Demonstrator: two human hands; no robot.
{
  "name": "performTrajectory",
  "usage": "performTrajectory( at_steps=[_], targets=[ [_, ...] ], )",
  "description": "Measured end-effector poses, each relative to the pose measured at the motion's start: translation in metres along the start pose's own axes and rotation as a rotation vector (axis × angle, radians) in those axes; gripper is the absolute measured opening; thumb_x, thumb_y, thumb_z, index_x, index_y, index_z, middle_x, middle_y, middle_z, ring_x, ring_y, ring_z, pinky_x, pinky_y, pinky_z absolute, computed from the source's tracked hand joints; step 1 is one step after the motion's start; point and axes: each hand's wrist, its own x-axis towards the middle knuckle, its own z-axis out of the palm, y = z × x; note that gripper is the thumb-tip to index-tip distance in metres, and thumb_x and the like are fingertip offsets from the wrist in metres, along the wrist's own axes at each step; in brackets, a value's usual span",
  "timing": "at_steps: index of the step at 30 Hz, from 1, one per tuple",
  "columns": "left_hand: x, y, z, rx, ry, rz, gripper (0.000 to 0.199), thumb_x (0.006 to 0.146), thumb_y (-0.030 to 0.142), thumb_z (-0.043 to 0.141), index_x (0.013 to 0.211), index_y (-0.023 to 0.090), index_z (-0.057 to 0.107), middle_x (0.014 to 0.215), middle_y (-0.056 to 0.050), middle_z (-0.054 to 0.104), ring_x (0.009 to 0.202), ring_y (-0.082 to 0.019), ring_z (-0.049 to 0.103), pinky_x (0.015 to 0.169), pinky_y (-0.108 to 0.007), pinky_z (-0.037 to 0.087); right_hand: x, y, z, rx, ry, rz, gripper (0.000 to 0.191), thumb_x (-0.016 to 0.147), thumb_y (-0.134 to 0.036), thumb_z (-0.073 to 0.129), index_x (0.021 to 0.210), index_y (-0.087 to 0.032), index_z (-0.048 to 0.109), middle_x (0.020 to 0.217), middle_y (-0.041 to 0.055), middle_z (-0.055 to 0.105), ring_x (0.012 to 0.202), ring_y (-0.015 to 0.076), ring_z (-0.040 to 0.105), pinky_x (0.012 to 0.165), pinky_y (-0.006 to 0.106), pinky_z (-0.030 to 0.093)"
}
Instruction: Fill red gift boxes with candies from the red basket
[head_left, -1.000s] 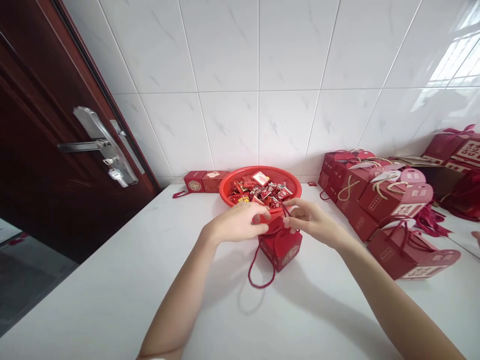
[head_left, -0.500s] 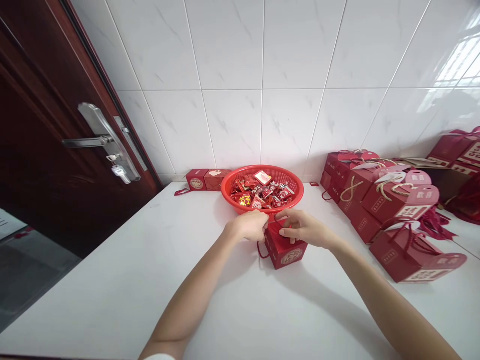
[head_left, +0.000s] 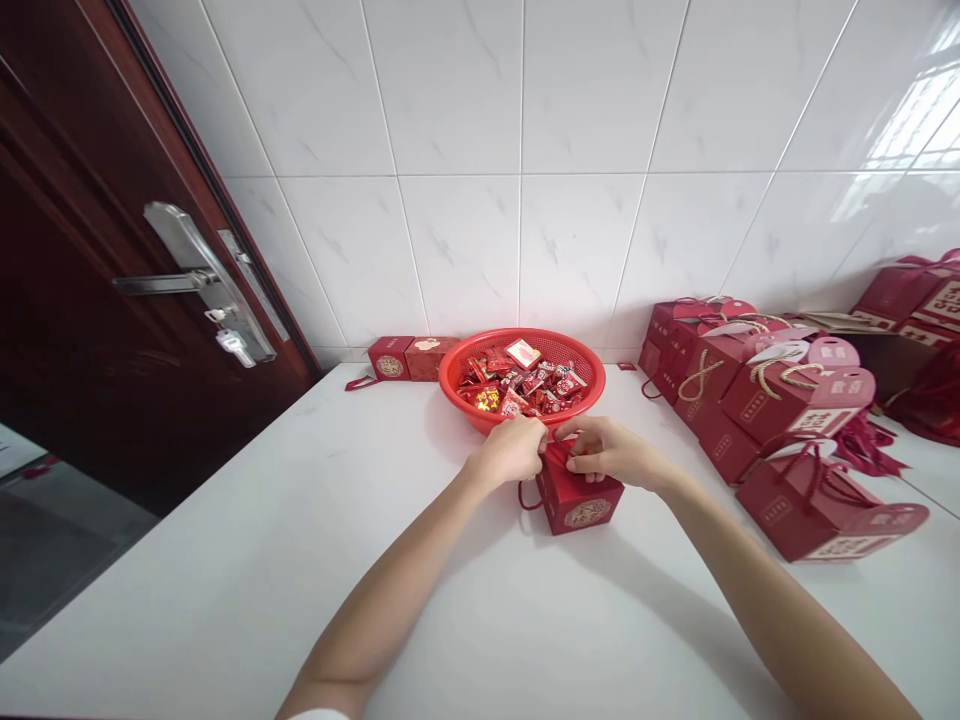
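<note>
A small red gift box (head_left: pixel 581 508) with a gold round emblem stands upright on the white table, and a dark red cord loop hangs at its left side. My left hand (head_left: pixel 513 448) is closed at the box's upper left edge; its fingertips are mostly hidden. From the right, my right hand (head_left: pixel 611 452) bends its fingers over the box top, thumb and fingers closed on it. Just behind the box is a red plastic basket (head_left: pixel 459 398) full of wrapped candies (head_left: pixel 517 382).
Red gift boxes (head_left: pixel 787 400) with cord handles are stacked along the right. Two red boxes (head_left: pixel 394 360) lie against the tiled wall, left of the basket. A brown door (head_left: pixel 82 250) with keys in its lock is at the left.
Both hands and the gift box sit slightly farther right in view. The box is turned a little, and the left hand remains at its upper edge.
</note>
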Motion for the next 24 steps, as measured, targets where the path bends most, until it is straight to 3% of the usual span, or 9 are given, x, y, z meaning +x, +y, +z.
performTrajectory(
  at_steps=[3,6,9,11,14,18,21,24],
  targets=[
    [-0.005,-0.002,-0.008,-0.086,-0.025,0.007,0.019,0.064,0.006,0.058,0.06,0.02,0.046,0.067,-0.005,0.067,0.073,-0.025,0.067,0.059,-0.03,0.042,0.0,0.001,0.0,0.032,0.023,0.026,0.034,0.068,-0.015,0.071,0.1,-0.019,0.063,0.061,-0.0073,0.061,0.049,0.0099,0.058,0.049,0.023,0.048],
    [-0.015,-0.004,-0.023,-0.487,-0.108,0.042,0.012,0.075,0.013,0.06,0.072,0.02,0.05,0.061,-0.001,0.067,0.068,-0.02,0.068,0.063,-0.029,0.048,-0.001,-0.001,0.001,0.052,0.058,0.041,0.034,0.067,-0.018,0.074,0.099,-0.018,0.063,0.059,-0.007,0.061,0.05,0.0106,0.058,0.05,0.024,0.048],
    [-0.026,-0.001,-0.038,-0.92,-0.111,0.151,0.012,0.083,0.023,0.065,0.087,0.018,0.055,0.072,-0.002,0.072,0.076,-0.018,0.071,0.077,-0.033,0.054,-0.007,-0.007,-0.002,0.119,0.089,-0.014,0.034,0.069,-0.027,0.075,0.099,-0.019,0.062,0.065,-0.0031,0.067,0.053,0.0115,0.058,0.053,0.026,0.047],
    [-0.031,0.002,-0.043,-1.06,-0.078,0.205,0.02,0.084,0.029,0.07,0.095,0.017,0.059,0.085,-0.005,0.074,0.088,-0.019,0.071,0.086,-0.036,0.055,-0.012,-0.013,-0.006,0.184,0.108,-0.071,0.032,0.072,-0.034,0.074,0.098,-0.018,0.062,0.069,0.0004,0.07,0.055,0.0124,0.058,0.057,0.028,0.047],
    [-0.034,0.009,-0.044,-1.113,-0.057,0.215,0.032,0.083,0.033,0.074,0.107,0.017,0.061,0.099,-0.007,0.074,0.1,-0.021,0.07,0.092,-0.039,0.054,-0.021,-0.022,-0.01,0.237,0.139,-0.144,0.034,0.074,-0.04,0.074,0.098,-0.019,0.061,0.07,0.0023,0.071,0.062,0.0158,0.062,0.064,0.031,0.049],
    [-0.041,0.02,-0.039,-1.079,-0.066,0.297,0.045,0.091,0.027,0.066,0.134,0.019,0.054,0.129,-0.012,0.068,0.122,-0.024,0.063,0.105,-0.041,0.048,-0.028,-0.028,-0.003,0.168,0.194,-0.201,0.039,0.072,-0.037,0.076,0.103,-0.02,0.059,0.076,0.0017,0.07,0.071,0.0188,0.064,0.07,0.034,0.051],
    [-0.047,0.028,-0.034,-1.027,-0.061,0.355,0.06,0.094,0.026,0.062,0.15,0.022,0.04,0.151,-0.011,0.051,0.143,-0.025,0.044,0.114,-0.04,0.042,-0.029,-0.026,0.007,0.042,0.357,-0.299,0.026,0.075,-0.031,0.071,0.096,-0.021,0.059,0.076,0.0015,0.067,0.073,0.0191,0.062,0.066,0.032,0.049],
    [-0.05,0.032,-0.03,-0.975,-0.05,0.417,0.066,0.094,0.03,0.062,0.154,0.025,0.035,0.157,-0.008,0.044,0.147,-0.027,0.037,0.118,-0.043,0.039,-0.032,-0.025,0.014,-0.03,0.507,-0.357,0.012,0.079,-0.025,0.061,0.09,-0.021,0.06,0.077,0.002,0.068,0.073,0.0186,0.062,0.065,0.031,0.048]
  ],
)
